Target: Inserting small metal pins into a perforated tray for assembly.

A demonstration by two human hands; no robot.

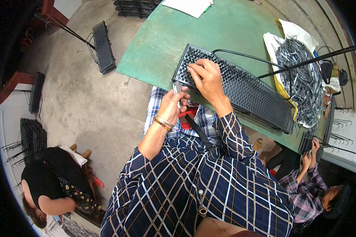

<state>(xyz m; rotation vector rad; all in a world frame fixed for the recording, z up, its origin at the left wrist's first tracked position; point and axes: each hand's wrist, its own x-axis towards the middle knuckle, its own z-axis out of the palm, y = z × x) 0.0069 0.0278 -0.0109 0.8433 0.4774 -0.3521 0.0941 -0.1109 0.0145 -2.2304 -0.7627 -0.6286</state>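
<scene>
Left hand: ours (173,103) is closed around a small bunch of thin metal pins (177,90), just beside the rack's left end.
Right hand: ours (208,79) is half-curled, thumb and fingertips brought close together over the holes; we cannot tell whether they pinch a pin.
Rack: the long black rack (261,99) lies slantwise along the near side of the green table (158,43), its wire handle (241,55) reaching toward the pile.
Loose pins: we see a big grey heap (298,79) on a white and yellow sack (300,32), beyond the rack's right end.
Bunch: we do best holding it loosely, ends level, so single pins come away cleanly.
Holes: we should steady each tip over one hole and keep it upright, lest it catch the rim.
Order: working along one row likely helps us skip none.
</scene>
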